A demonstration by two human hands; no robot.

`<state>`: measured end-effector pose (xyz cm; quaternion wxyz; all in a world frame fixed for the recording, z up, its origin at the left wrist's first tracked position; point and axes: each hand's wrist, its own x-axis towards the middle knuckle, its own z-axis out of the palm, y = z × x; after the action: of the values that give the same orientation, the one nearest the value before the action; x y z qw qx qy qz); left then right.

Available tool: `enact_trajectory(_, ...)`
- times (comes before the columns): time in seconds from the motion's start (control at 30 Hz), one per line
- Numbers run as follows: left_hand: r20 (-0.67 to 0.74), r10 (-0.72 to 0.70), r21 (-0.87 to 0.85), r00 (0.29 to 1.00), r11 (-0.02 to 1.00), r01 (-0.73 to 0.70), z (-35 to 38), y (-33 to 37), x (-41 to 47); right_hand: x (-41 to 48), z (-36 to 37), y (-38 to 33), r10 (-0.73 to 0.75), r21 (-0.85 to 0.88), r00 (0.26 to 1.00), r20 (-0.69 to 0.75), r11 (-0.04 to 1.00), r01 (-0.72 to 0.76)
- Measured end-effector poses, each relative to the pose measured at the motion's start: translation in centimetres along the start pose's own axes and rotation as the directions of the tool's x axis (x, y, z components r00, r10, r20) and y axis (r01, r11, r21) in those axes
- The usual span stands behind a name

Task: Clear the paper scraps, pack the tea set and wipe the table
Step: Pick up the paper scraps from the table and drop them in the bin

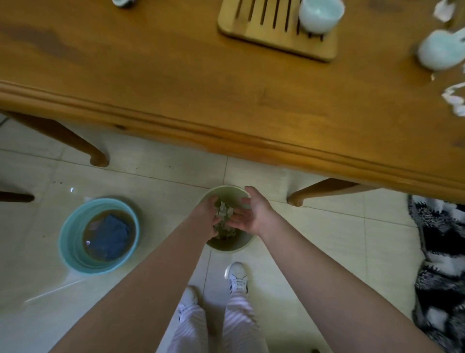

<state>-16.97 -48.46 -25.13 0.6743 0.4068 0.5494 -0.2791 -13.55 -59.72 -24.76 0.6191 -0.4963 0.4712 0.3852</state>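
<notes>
Table (176,75): near edge runs diagonally, high at left, low at right, overhanging the floor. 2 legs visible, left (95,158) and right (297,200).

Tiled floor (151,181): open strip between the table edge and the person, bounded left by the basin and right by the rug (442,252).

Blue basin (73,254): 1, on the floor left of the arms and well apart from the bin. It holds brownish water and a blue cloth (110,234).

Bin (227,188): 1, pale green, on the floor between the two legs, just ahead of 2 white shoes (236,277).

Tea tray (276,42): 1, slatted wood, on the table well back from the edge. One cup (319,17) sits on its right end.

Other pale vessels: 2, one right of the tray (440,53), blurred; one cut off top left (120,2).

Paper scraps on table (455,100): 2 clusters at the far right, blurred.

Scraps in bin (224,213): a wad directly between the two hands, over the bin mouth.

Left hand (207,218): back up, fingers bent down against the wad; can't tell if it grips.

Right hand (251,214): palm turned inward, fingers loosely spread, beside the wad.
</notes>
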Motion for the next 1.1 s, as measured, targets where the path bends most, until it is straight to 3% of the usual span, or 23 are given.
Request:
enact_trajectory(0.17, 0.101, 0.042, 0.14, 0.994, 0.989, -0.056, -0.8, 1.5, -7.7, -8.4, 0.4, -1.6, 0.002, -0.047, 0.993, 0.117, 0.999, 0.003)
enact_trajectory(0.3, 0.219, 0.053, 0.148, 0.974, 0.985, -0.087, -1.3, 2.8, -15.6, -15.8, 0.4, -2.9, -0.039, -0.106, 0.972, 0.23, 0.992, 0.065)
enact_trajectory(0.6, 0.309, 0.254, 0.121, 0.917, 0.945, -0.303, -0.2, 9.9, -30.5, -31.1, 2.6, -8.3, -0.273, -0.033, 0.885, 0.378, 0.951, 0.307)
enact_trajectory(0.87, 0.288, 0.381, 0.117, 0.879, 0.897, -0.427, 3.8, 16.0, -34.7, -35.6, 3.9, -14.2, -0.444, 0.102, 0.841, 0.309, 0.895, 0.435)
enact_trajectory(1.1, 0.294, 0.383, 0.092, 0.876, 0.901, -0.424, 8.9, 21.5, -33.2, -33.5, 3.8, -21.4, -0.443, 0.102, 0.848, 0.292, 0.896, 0.433)
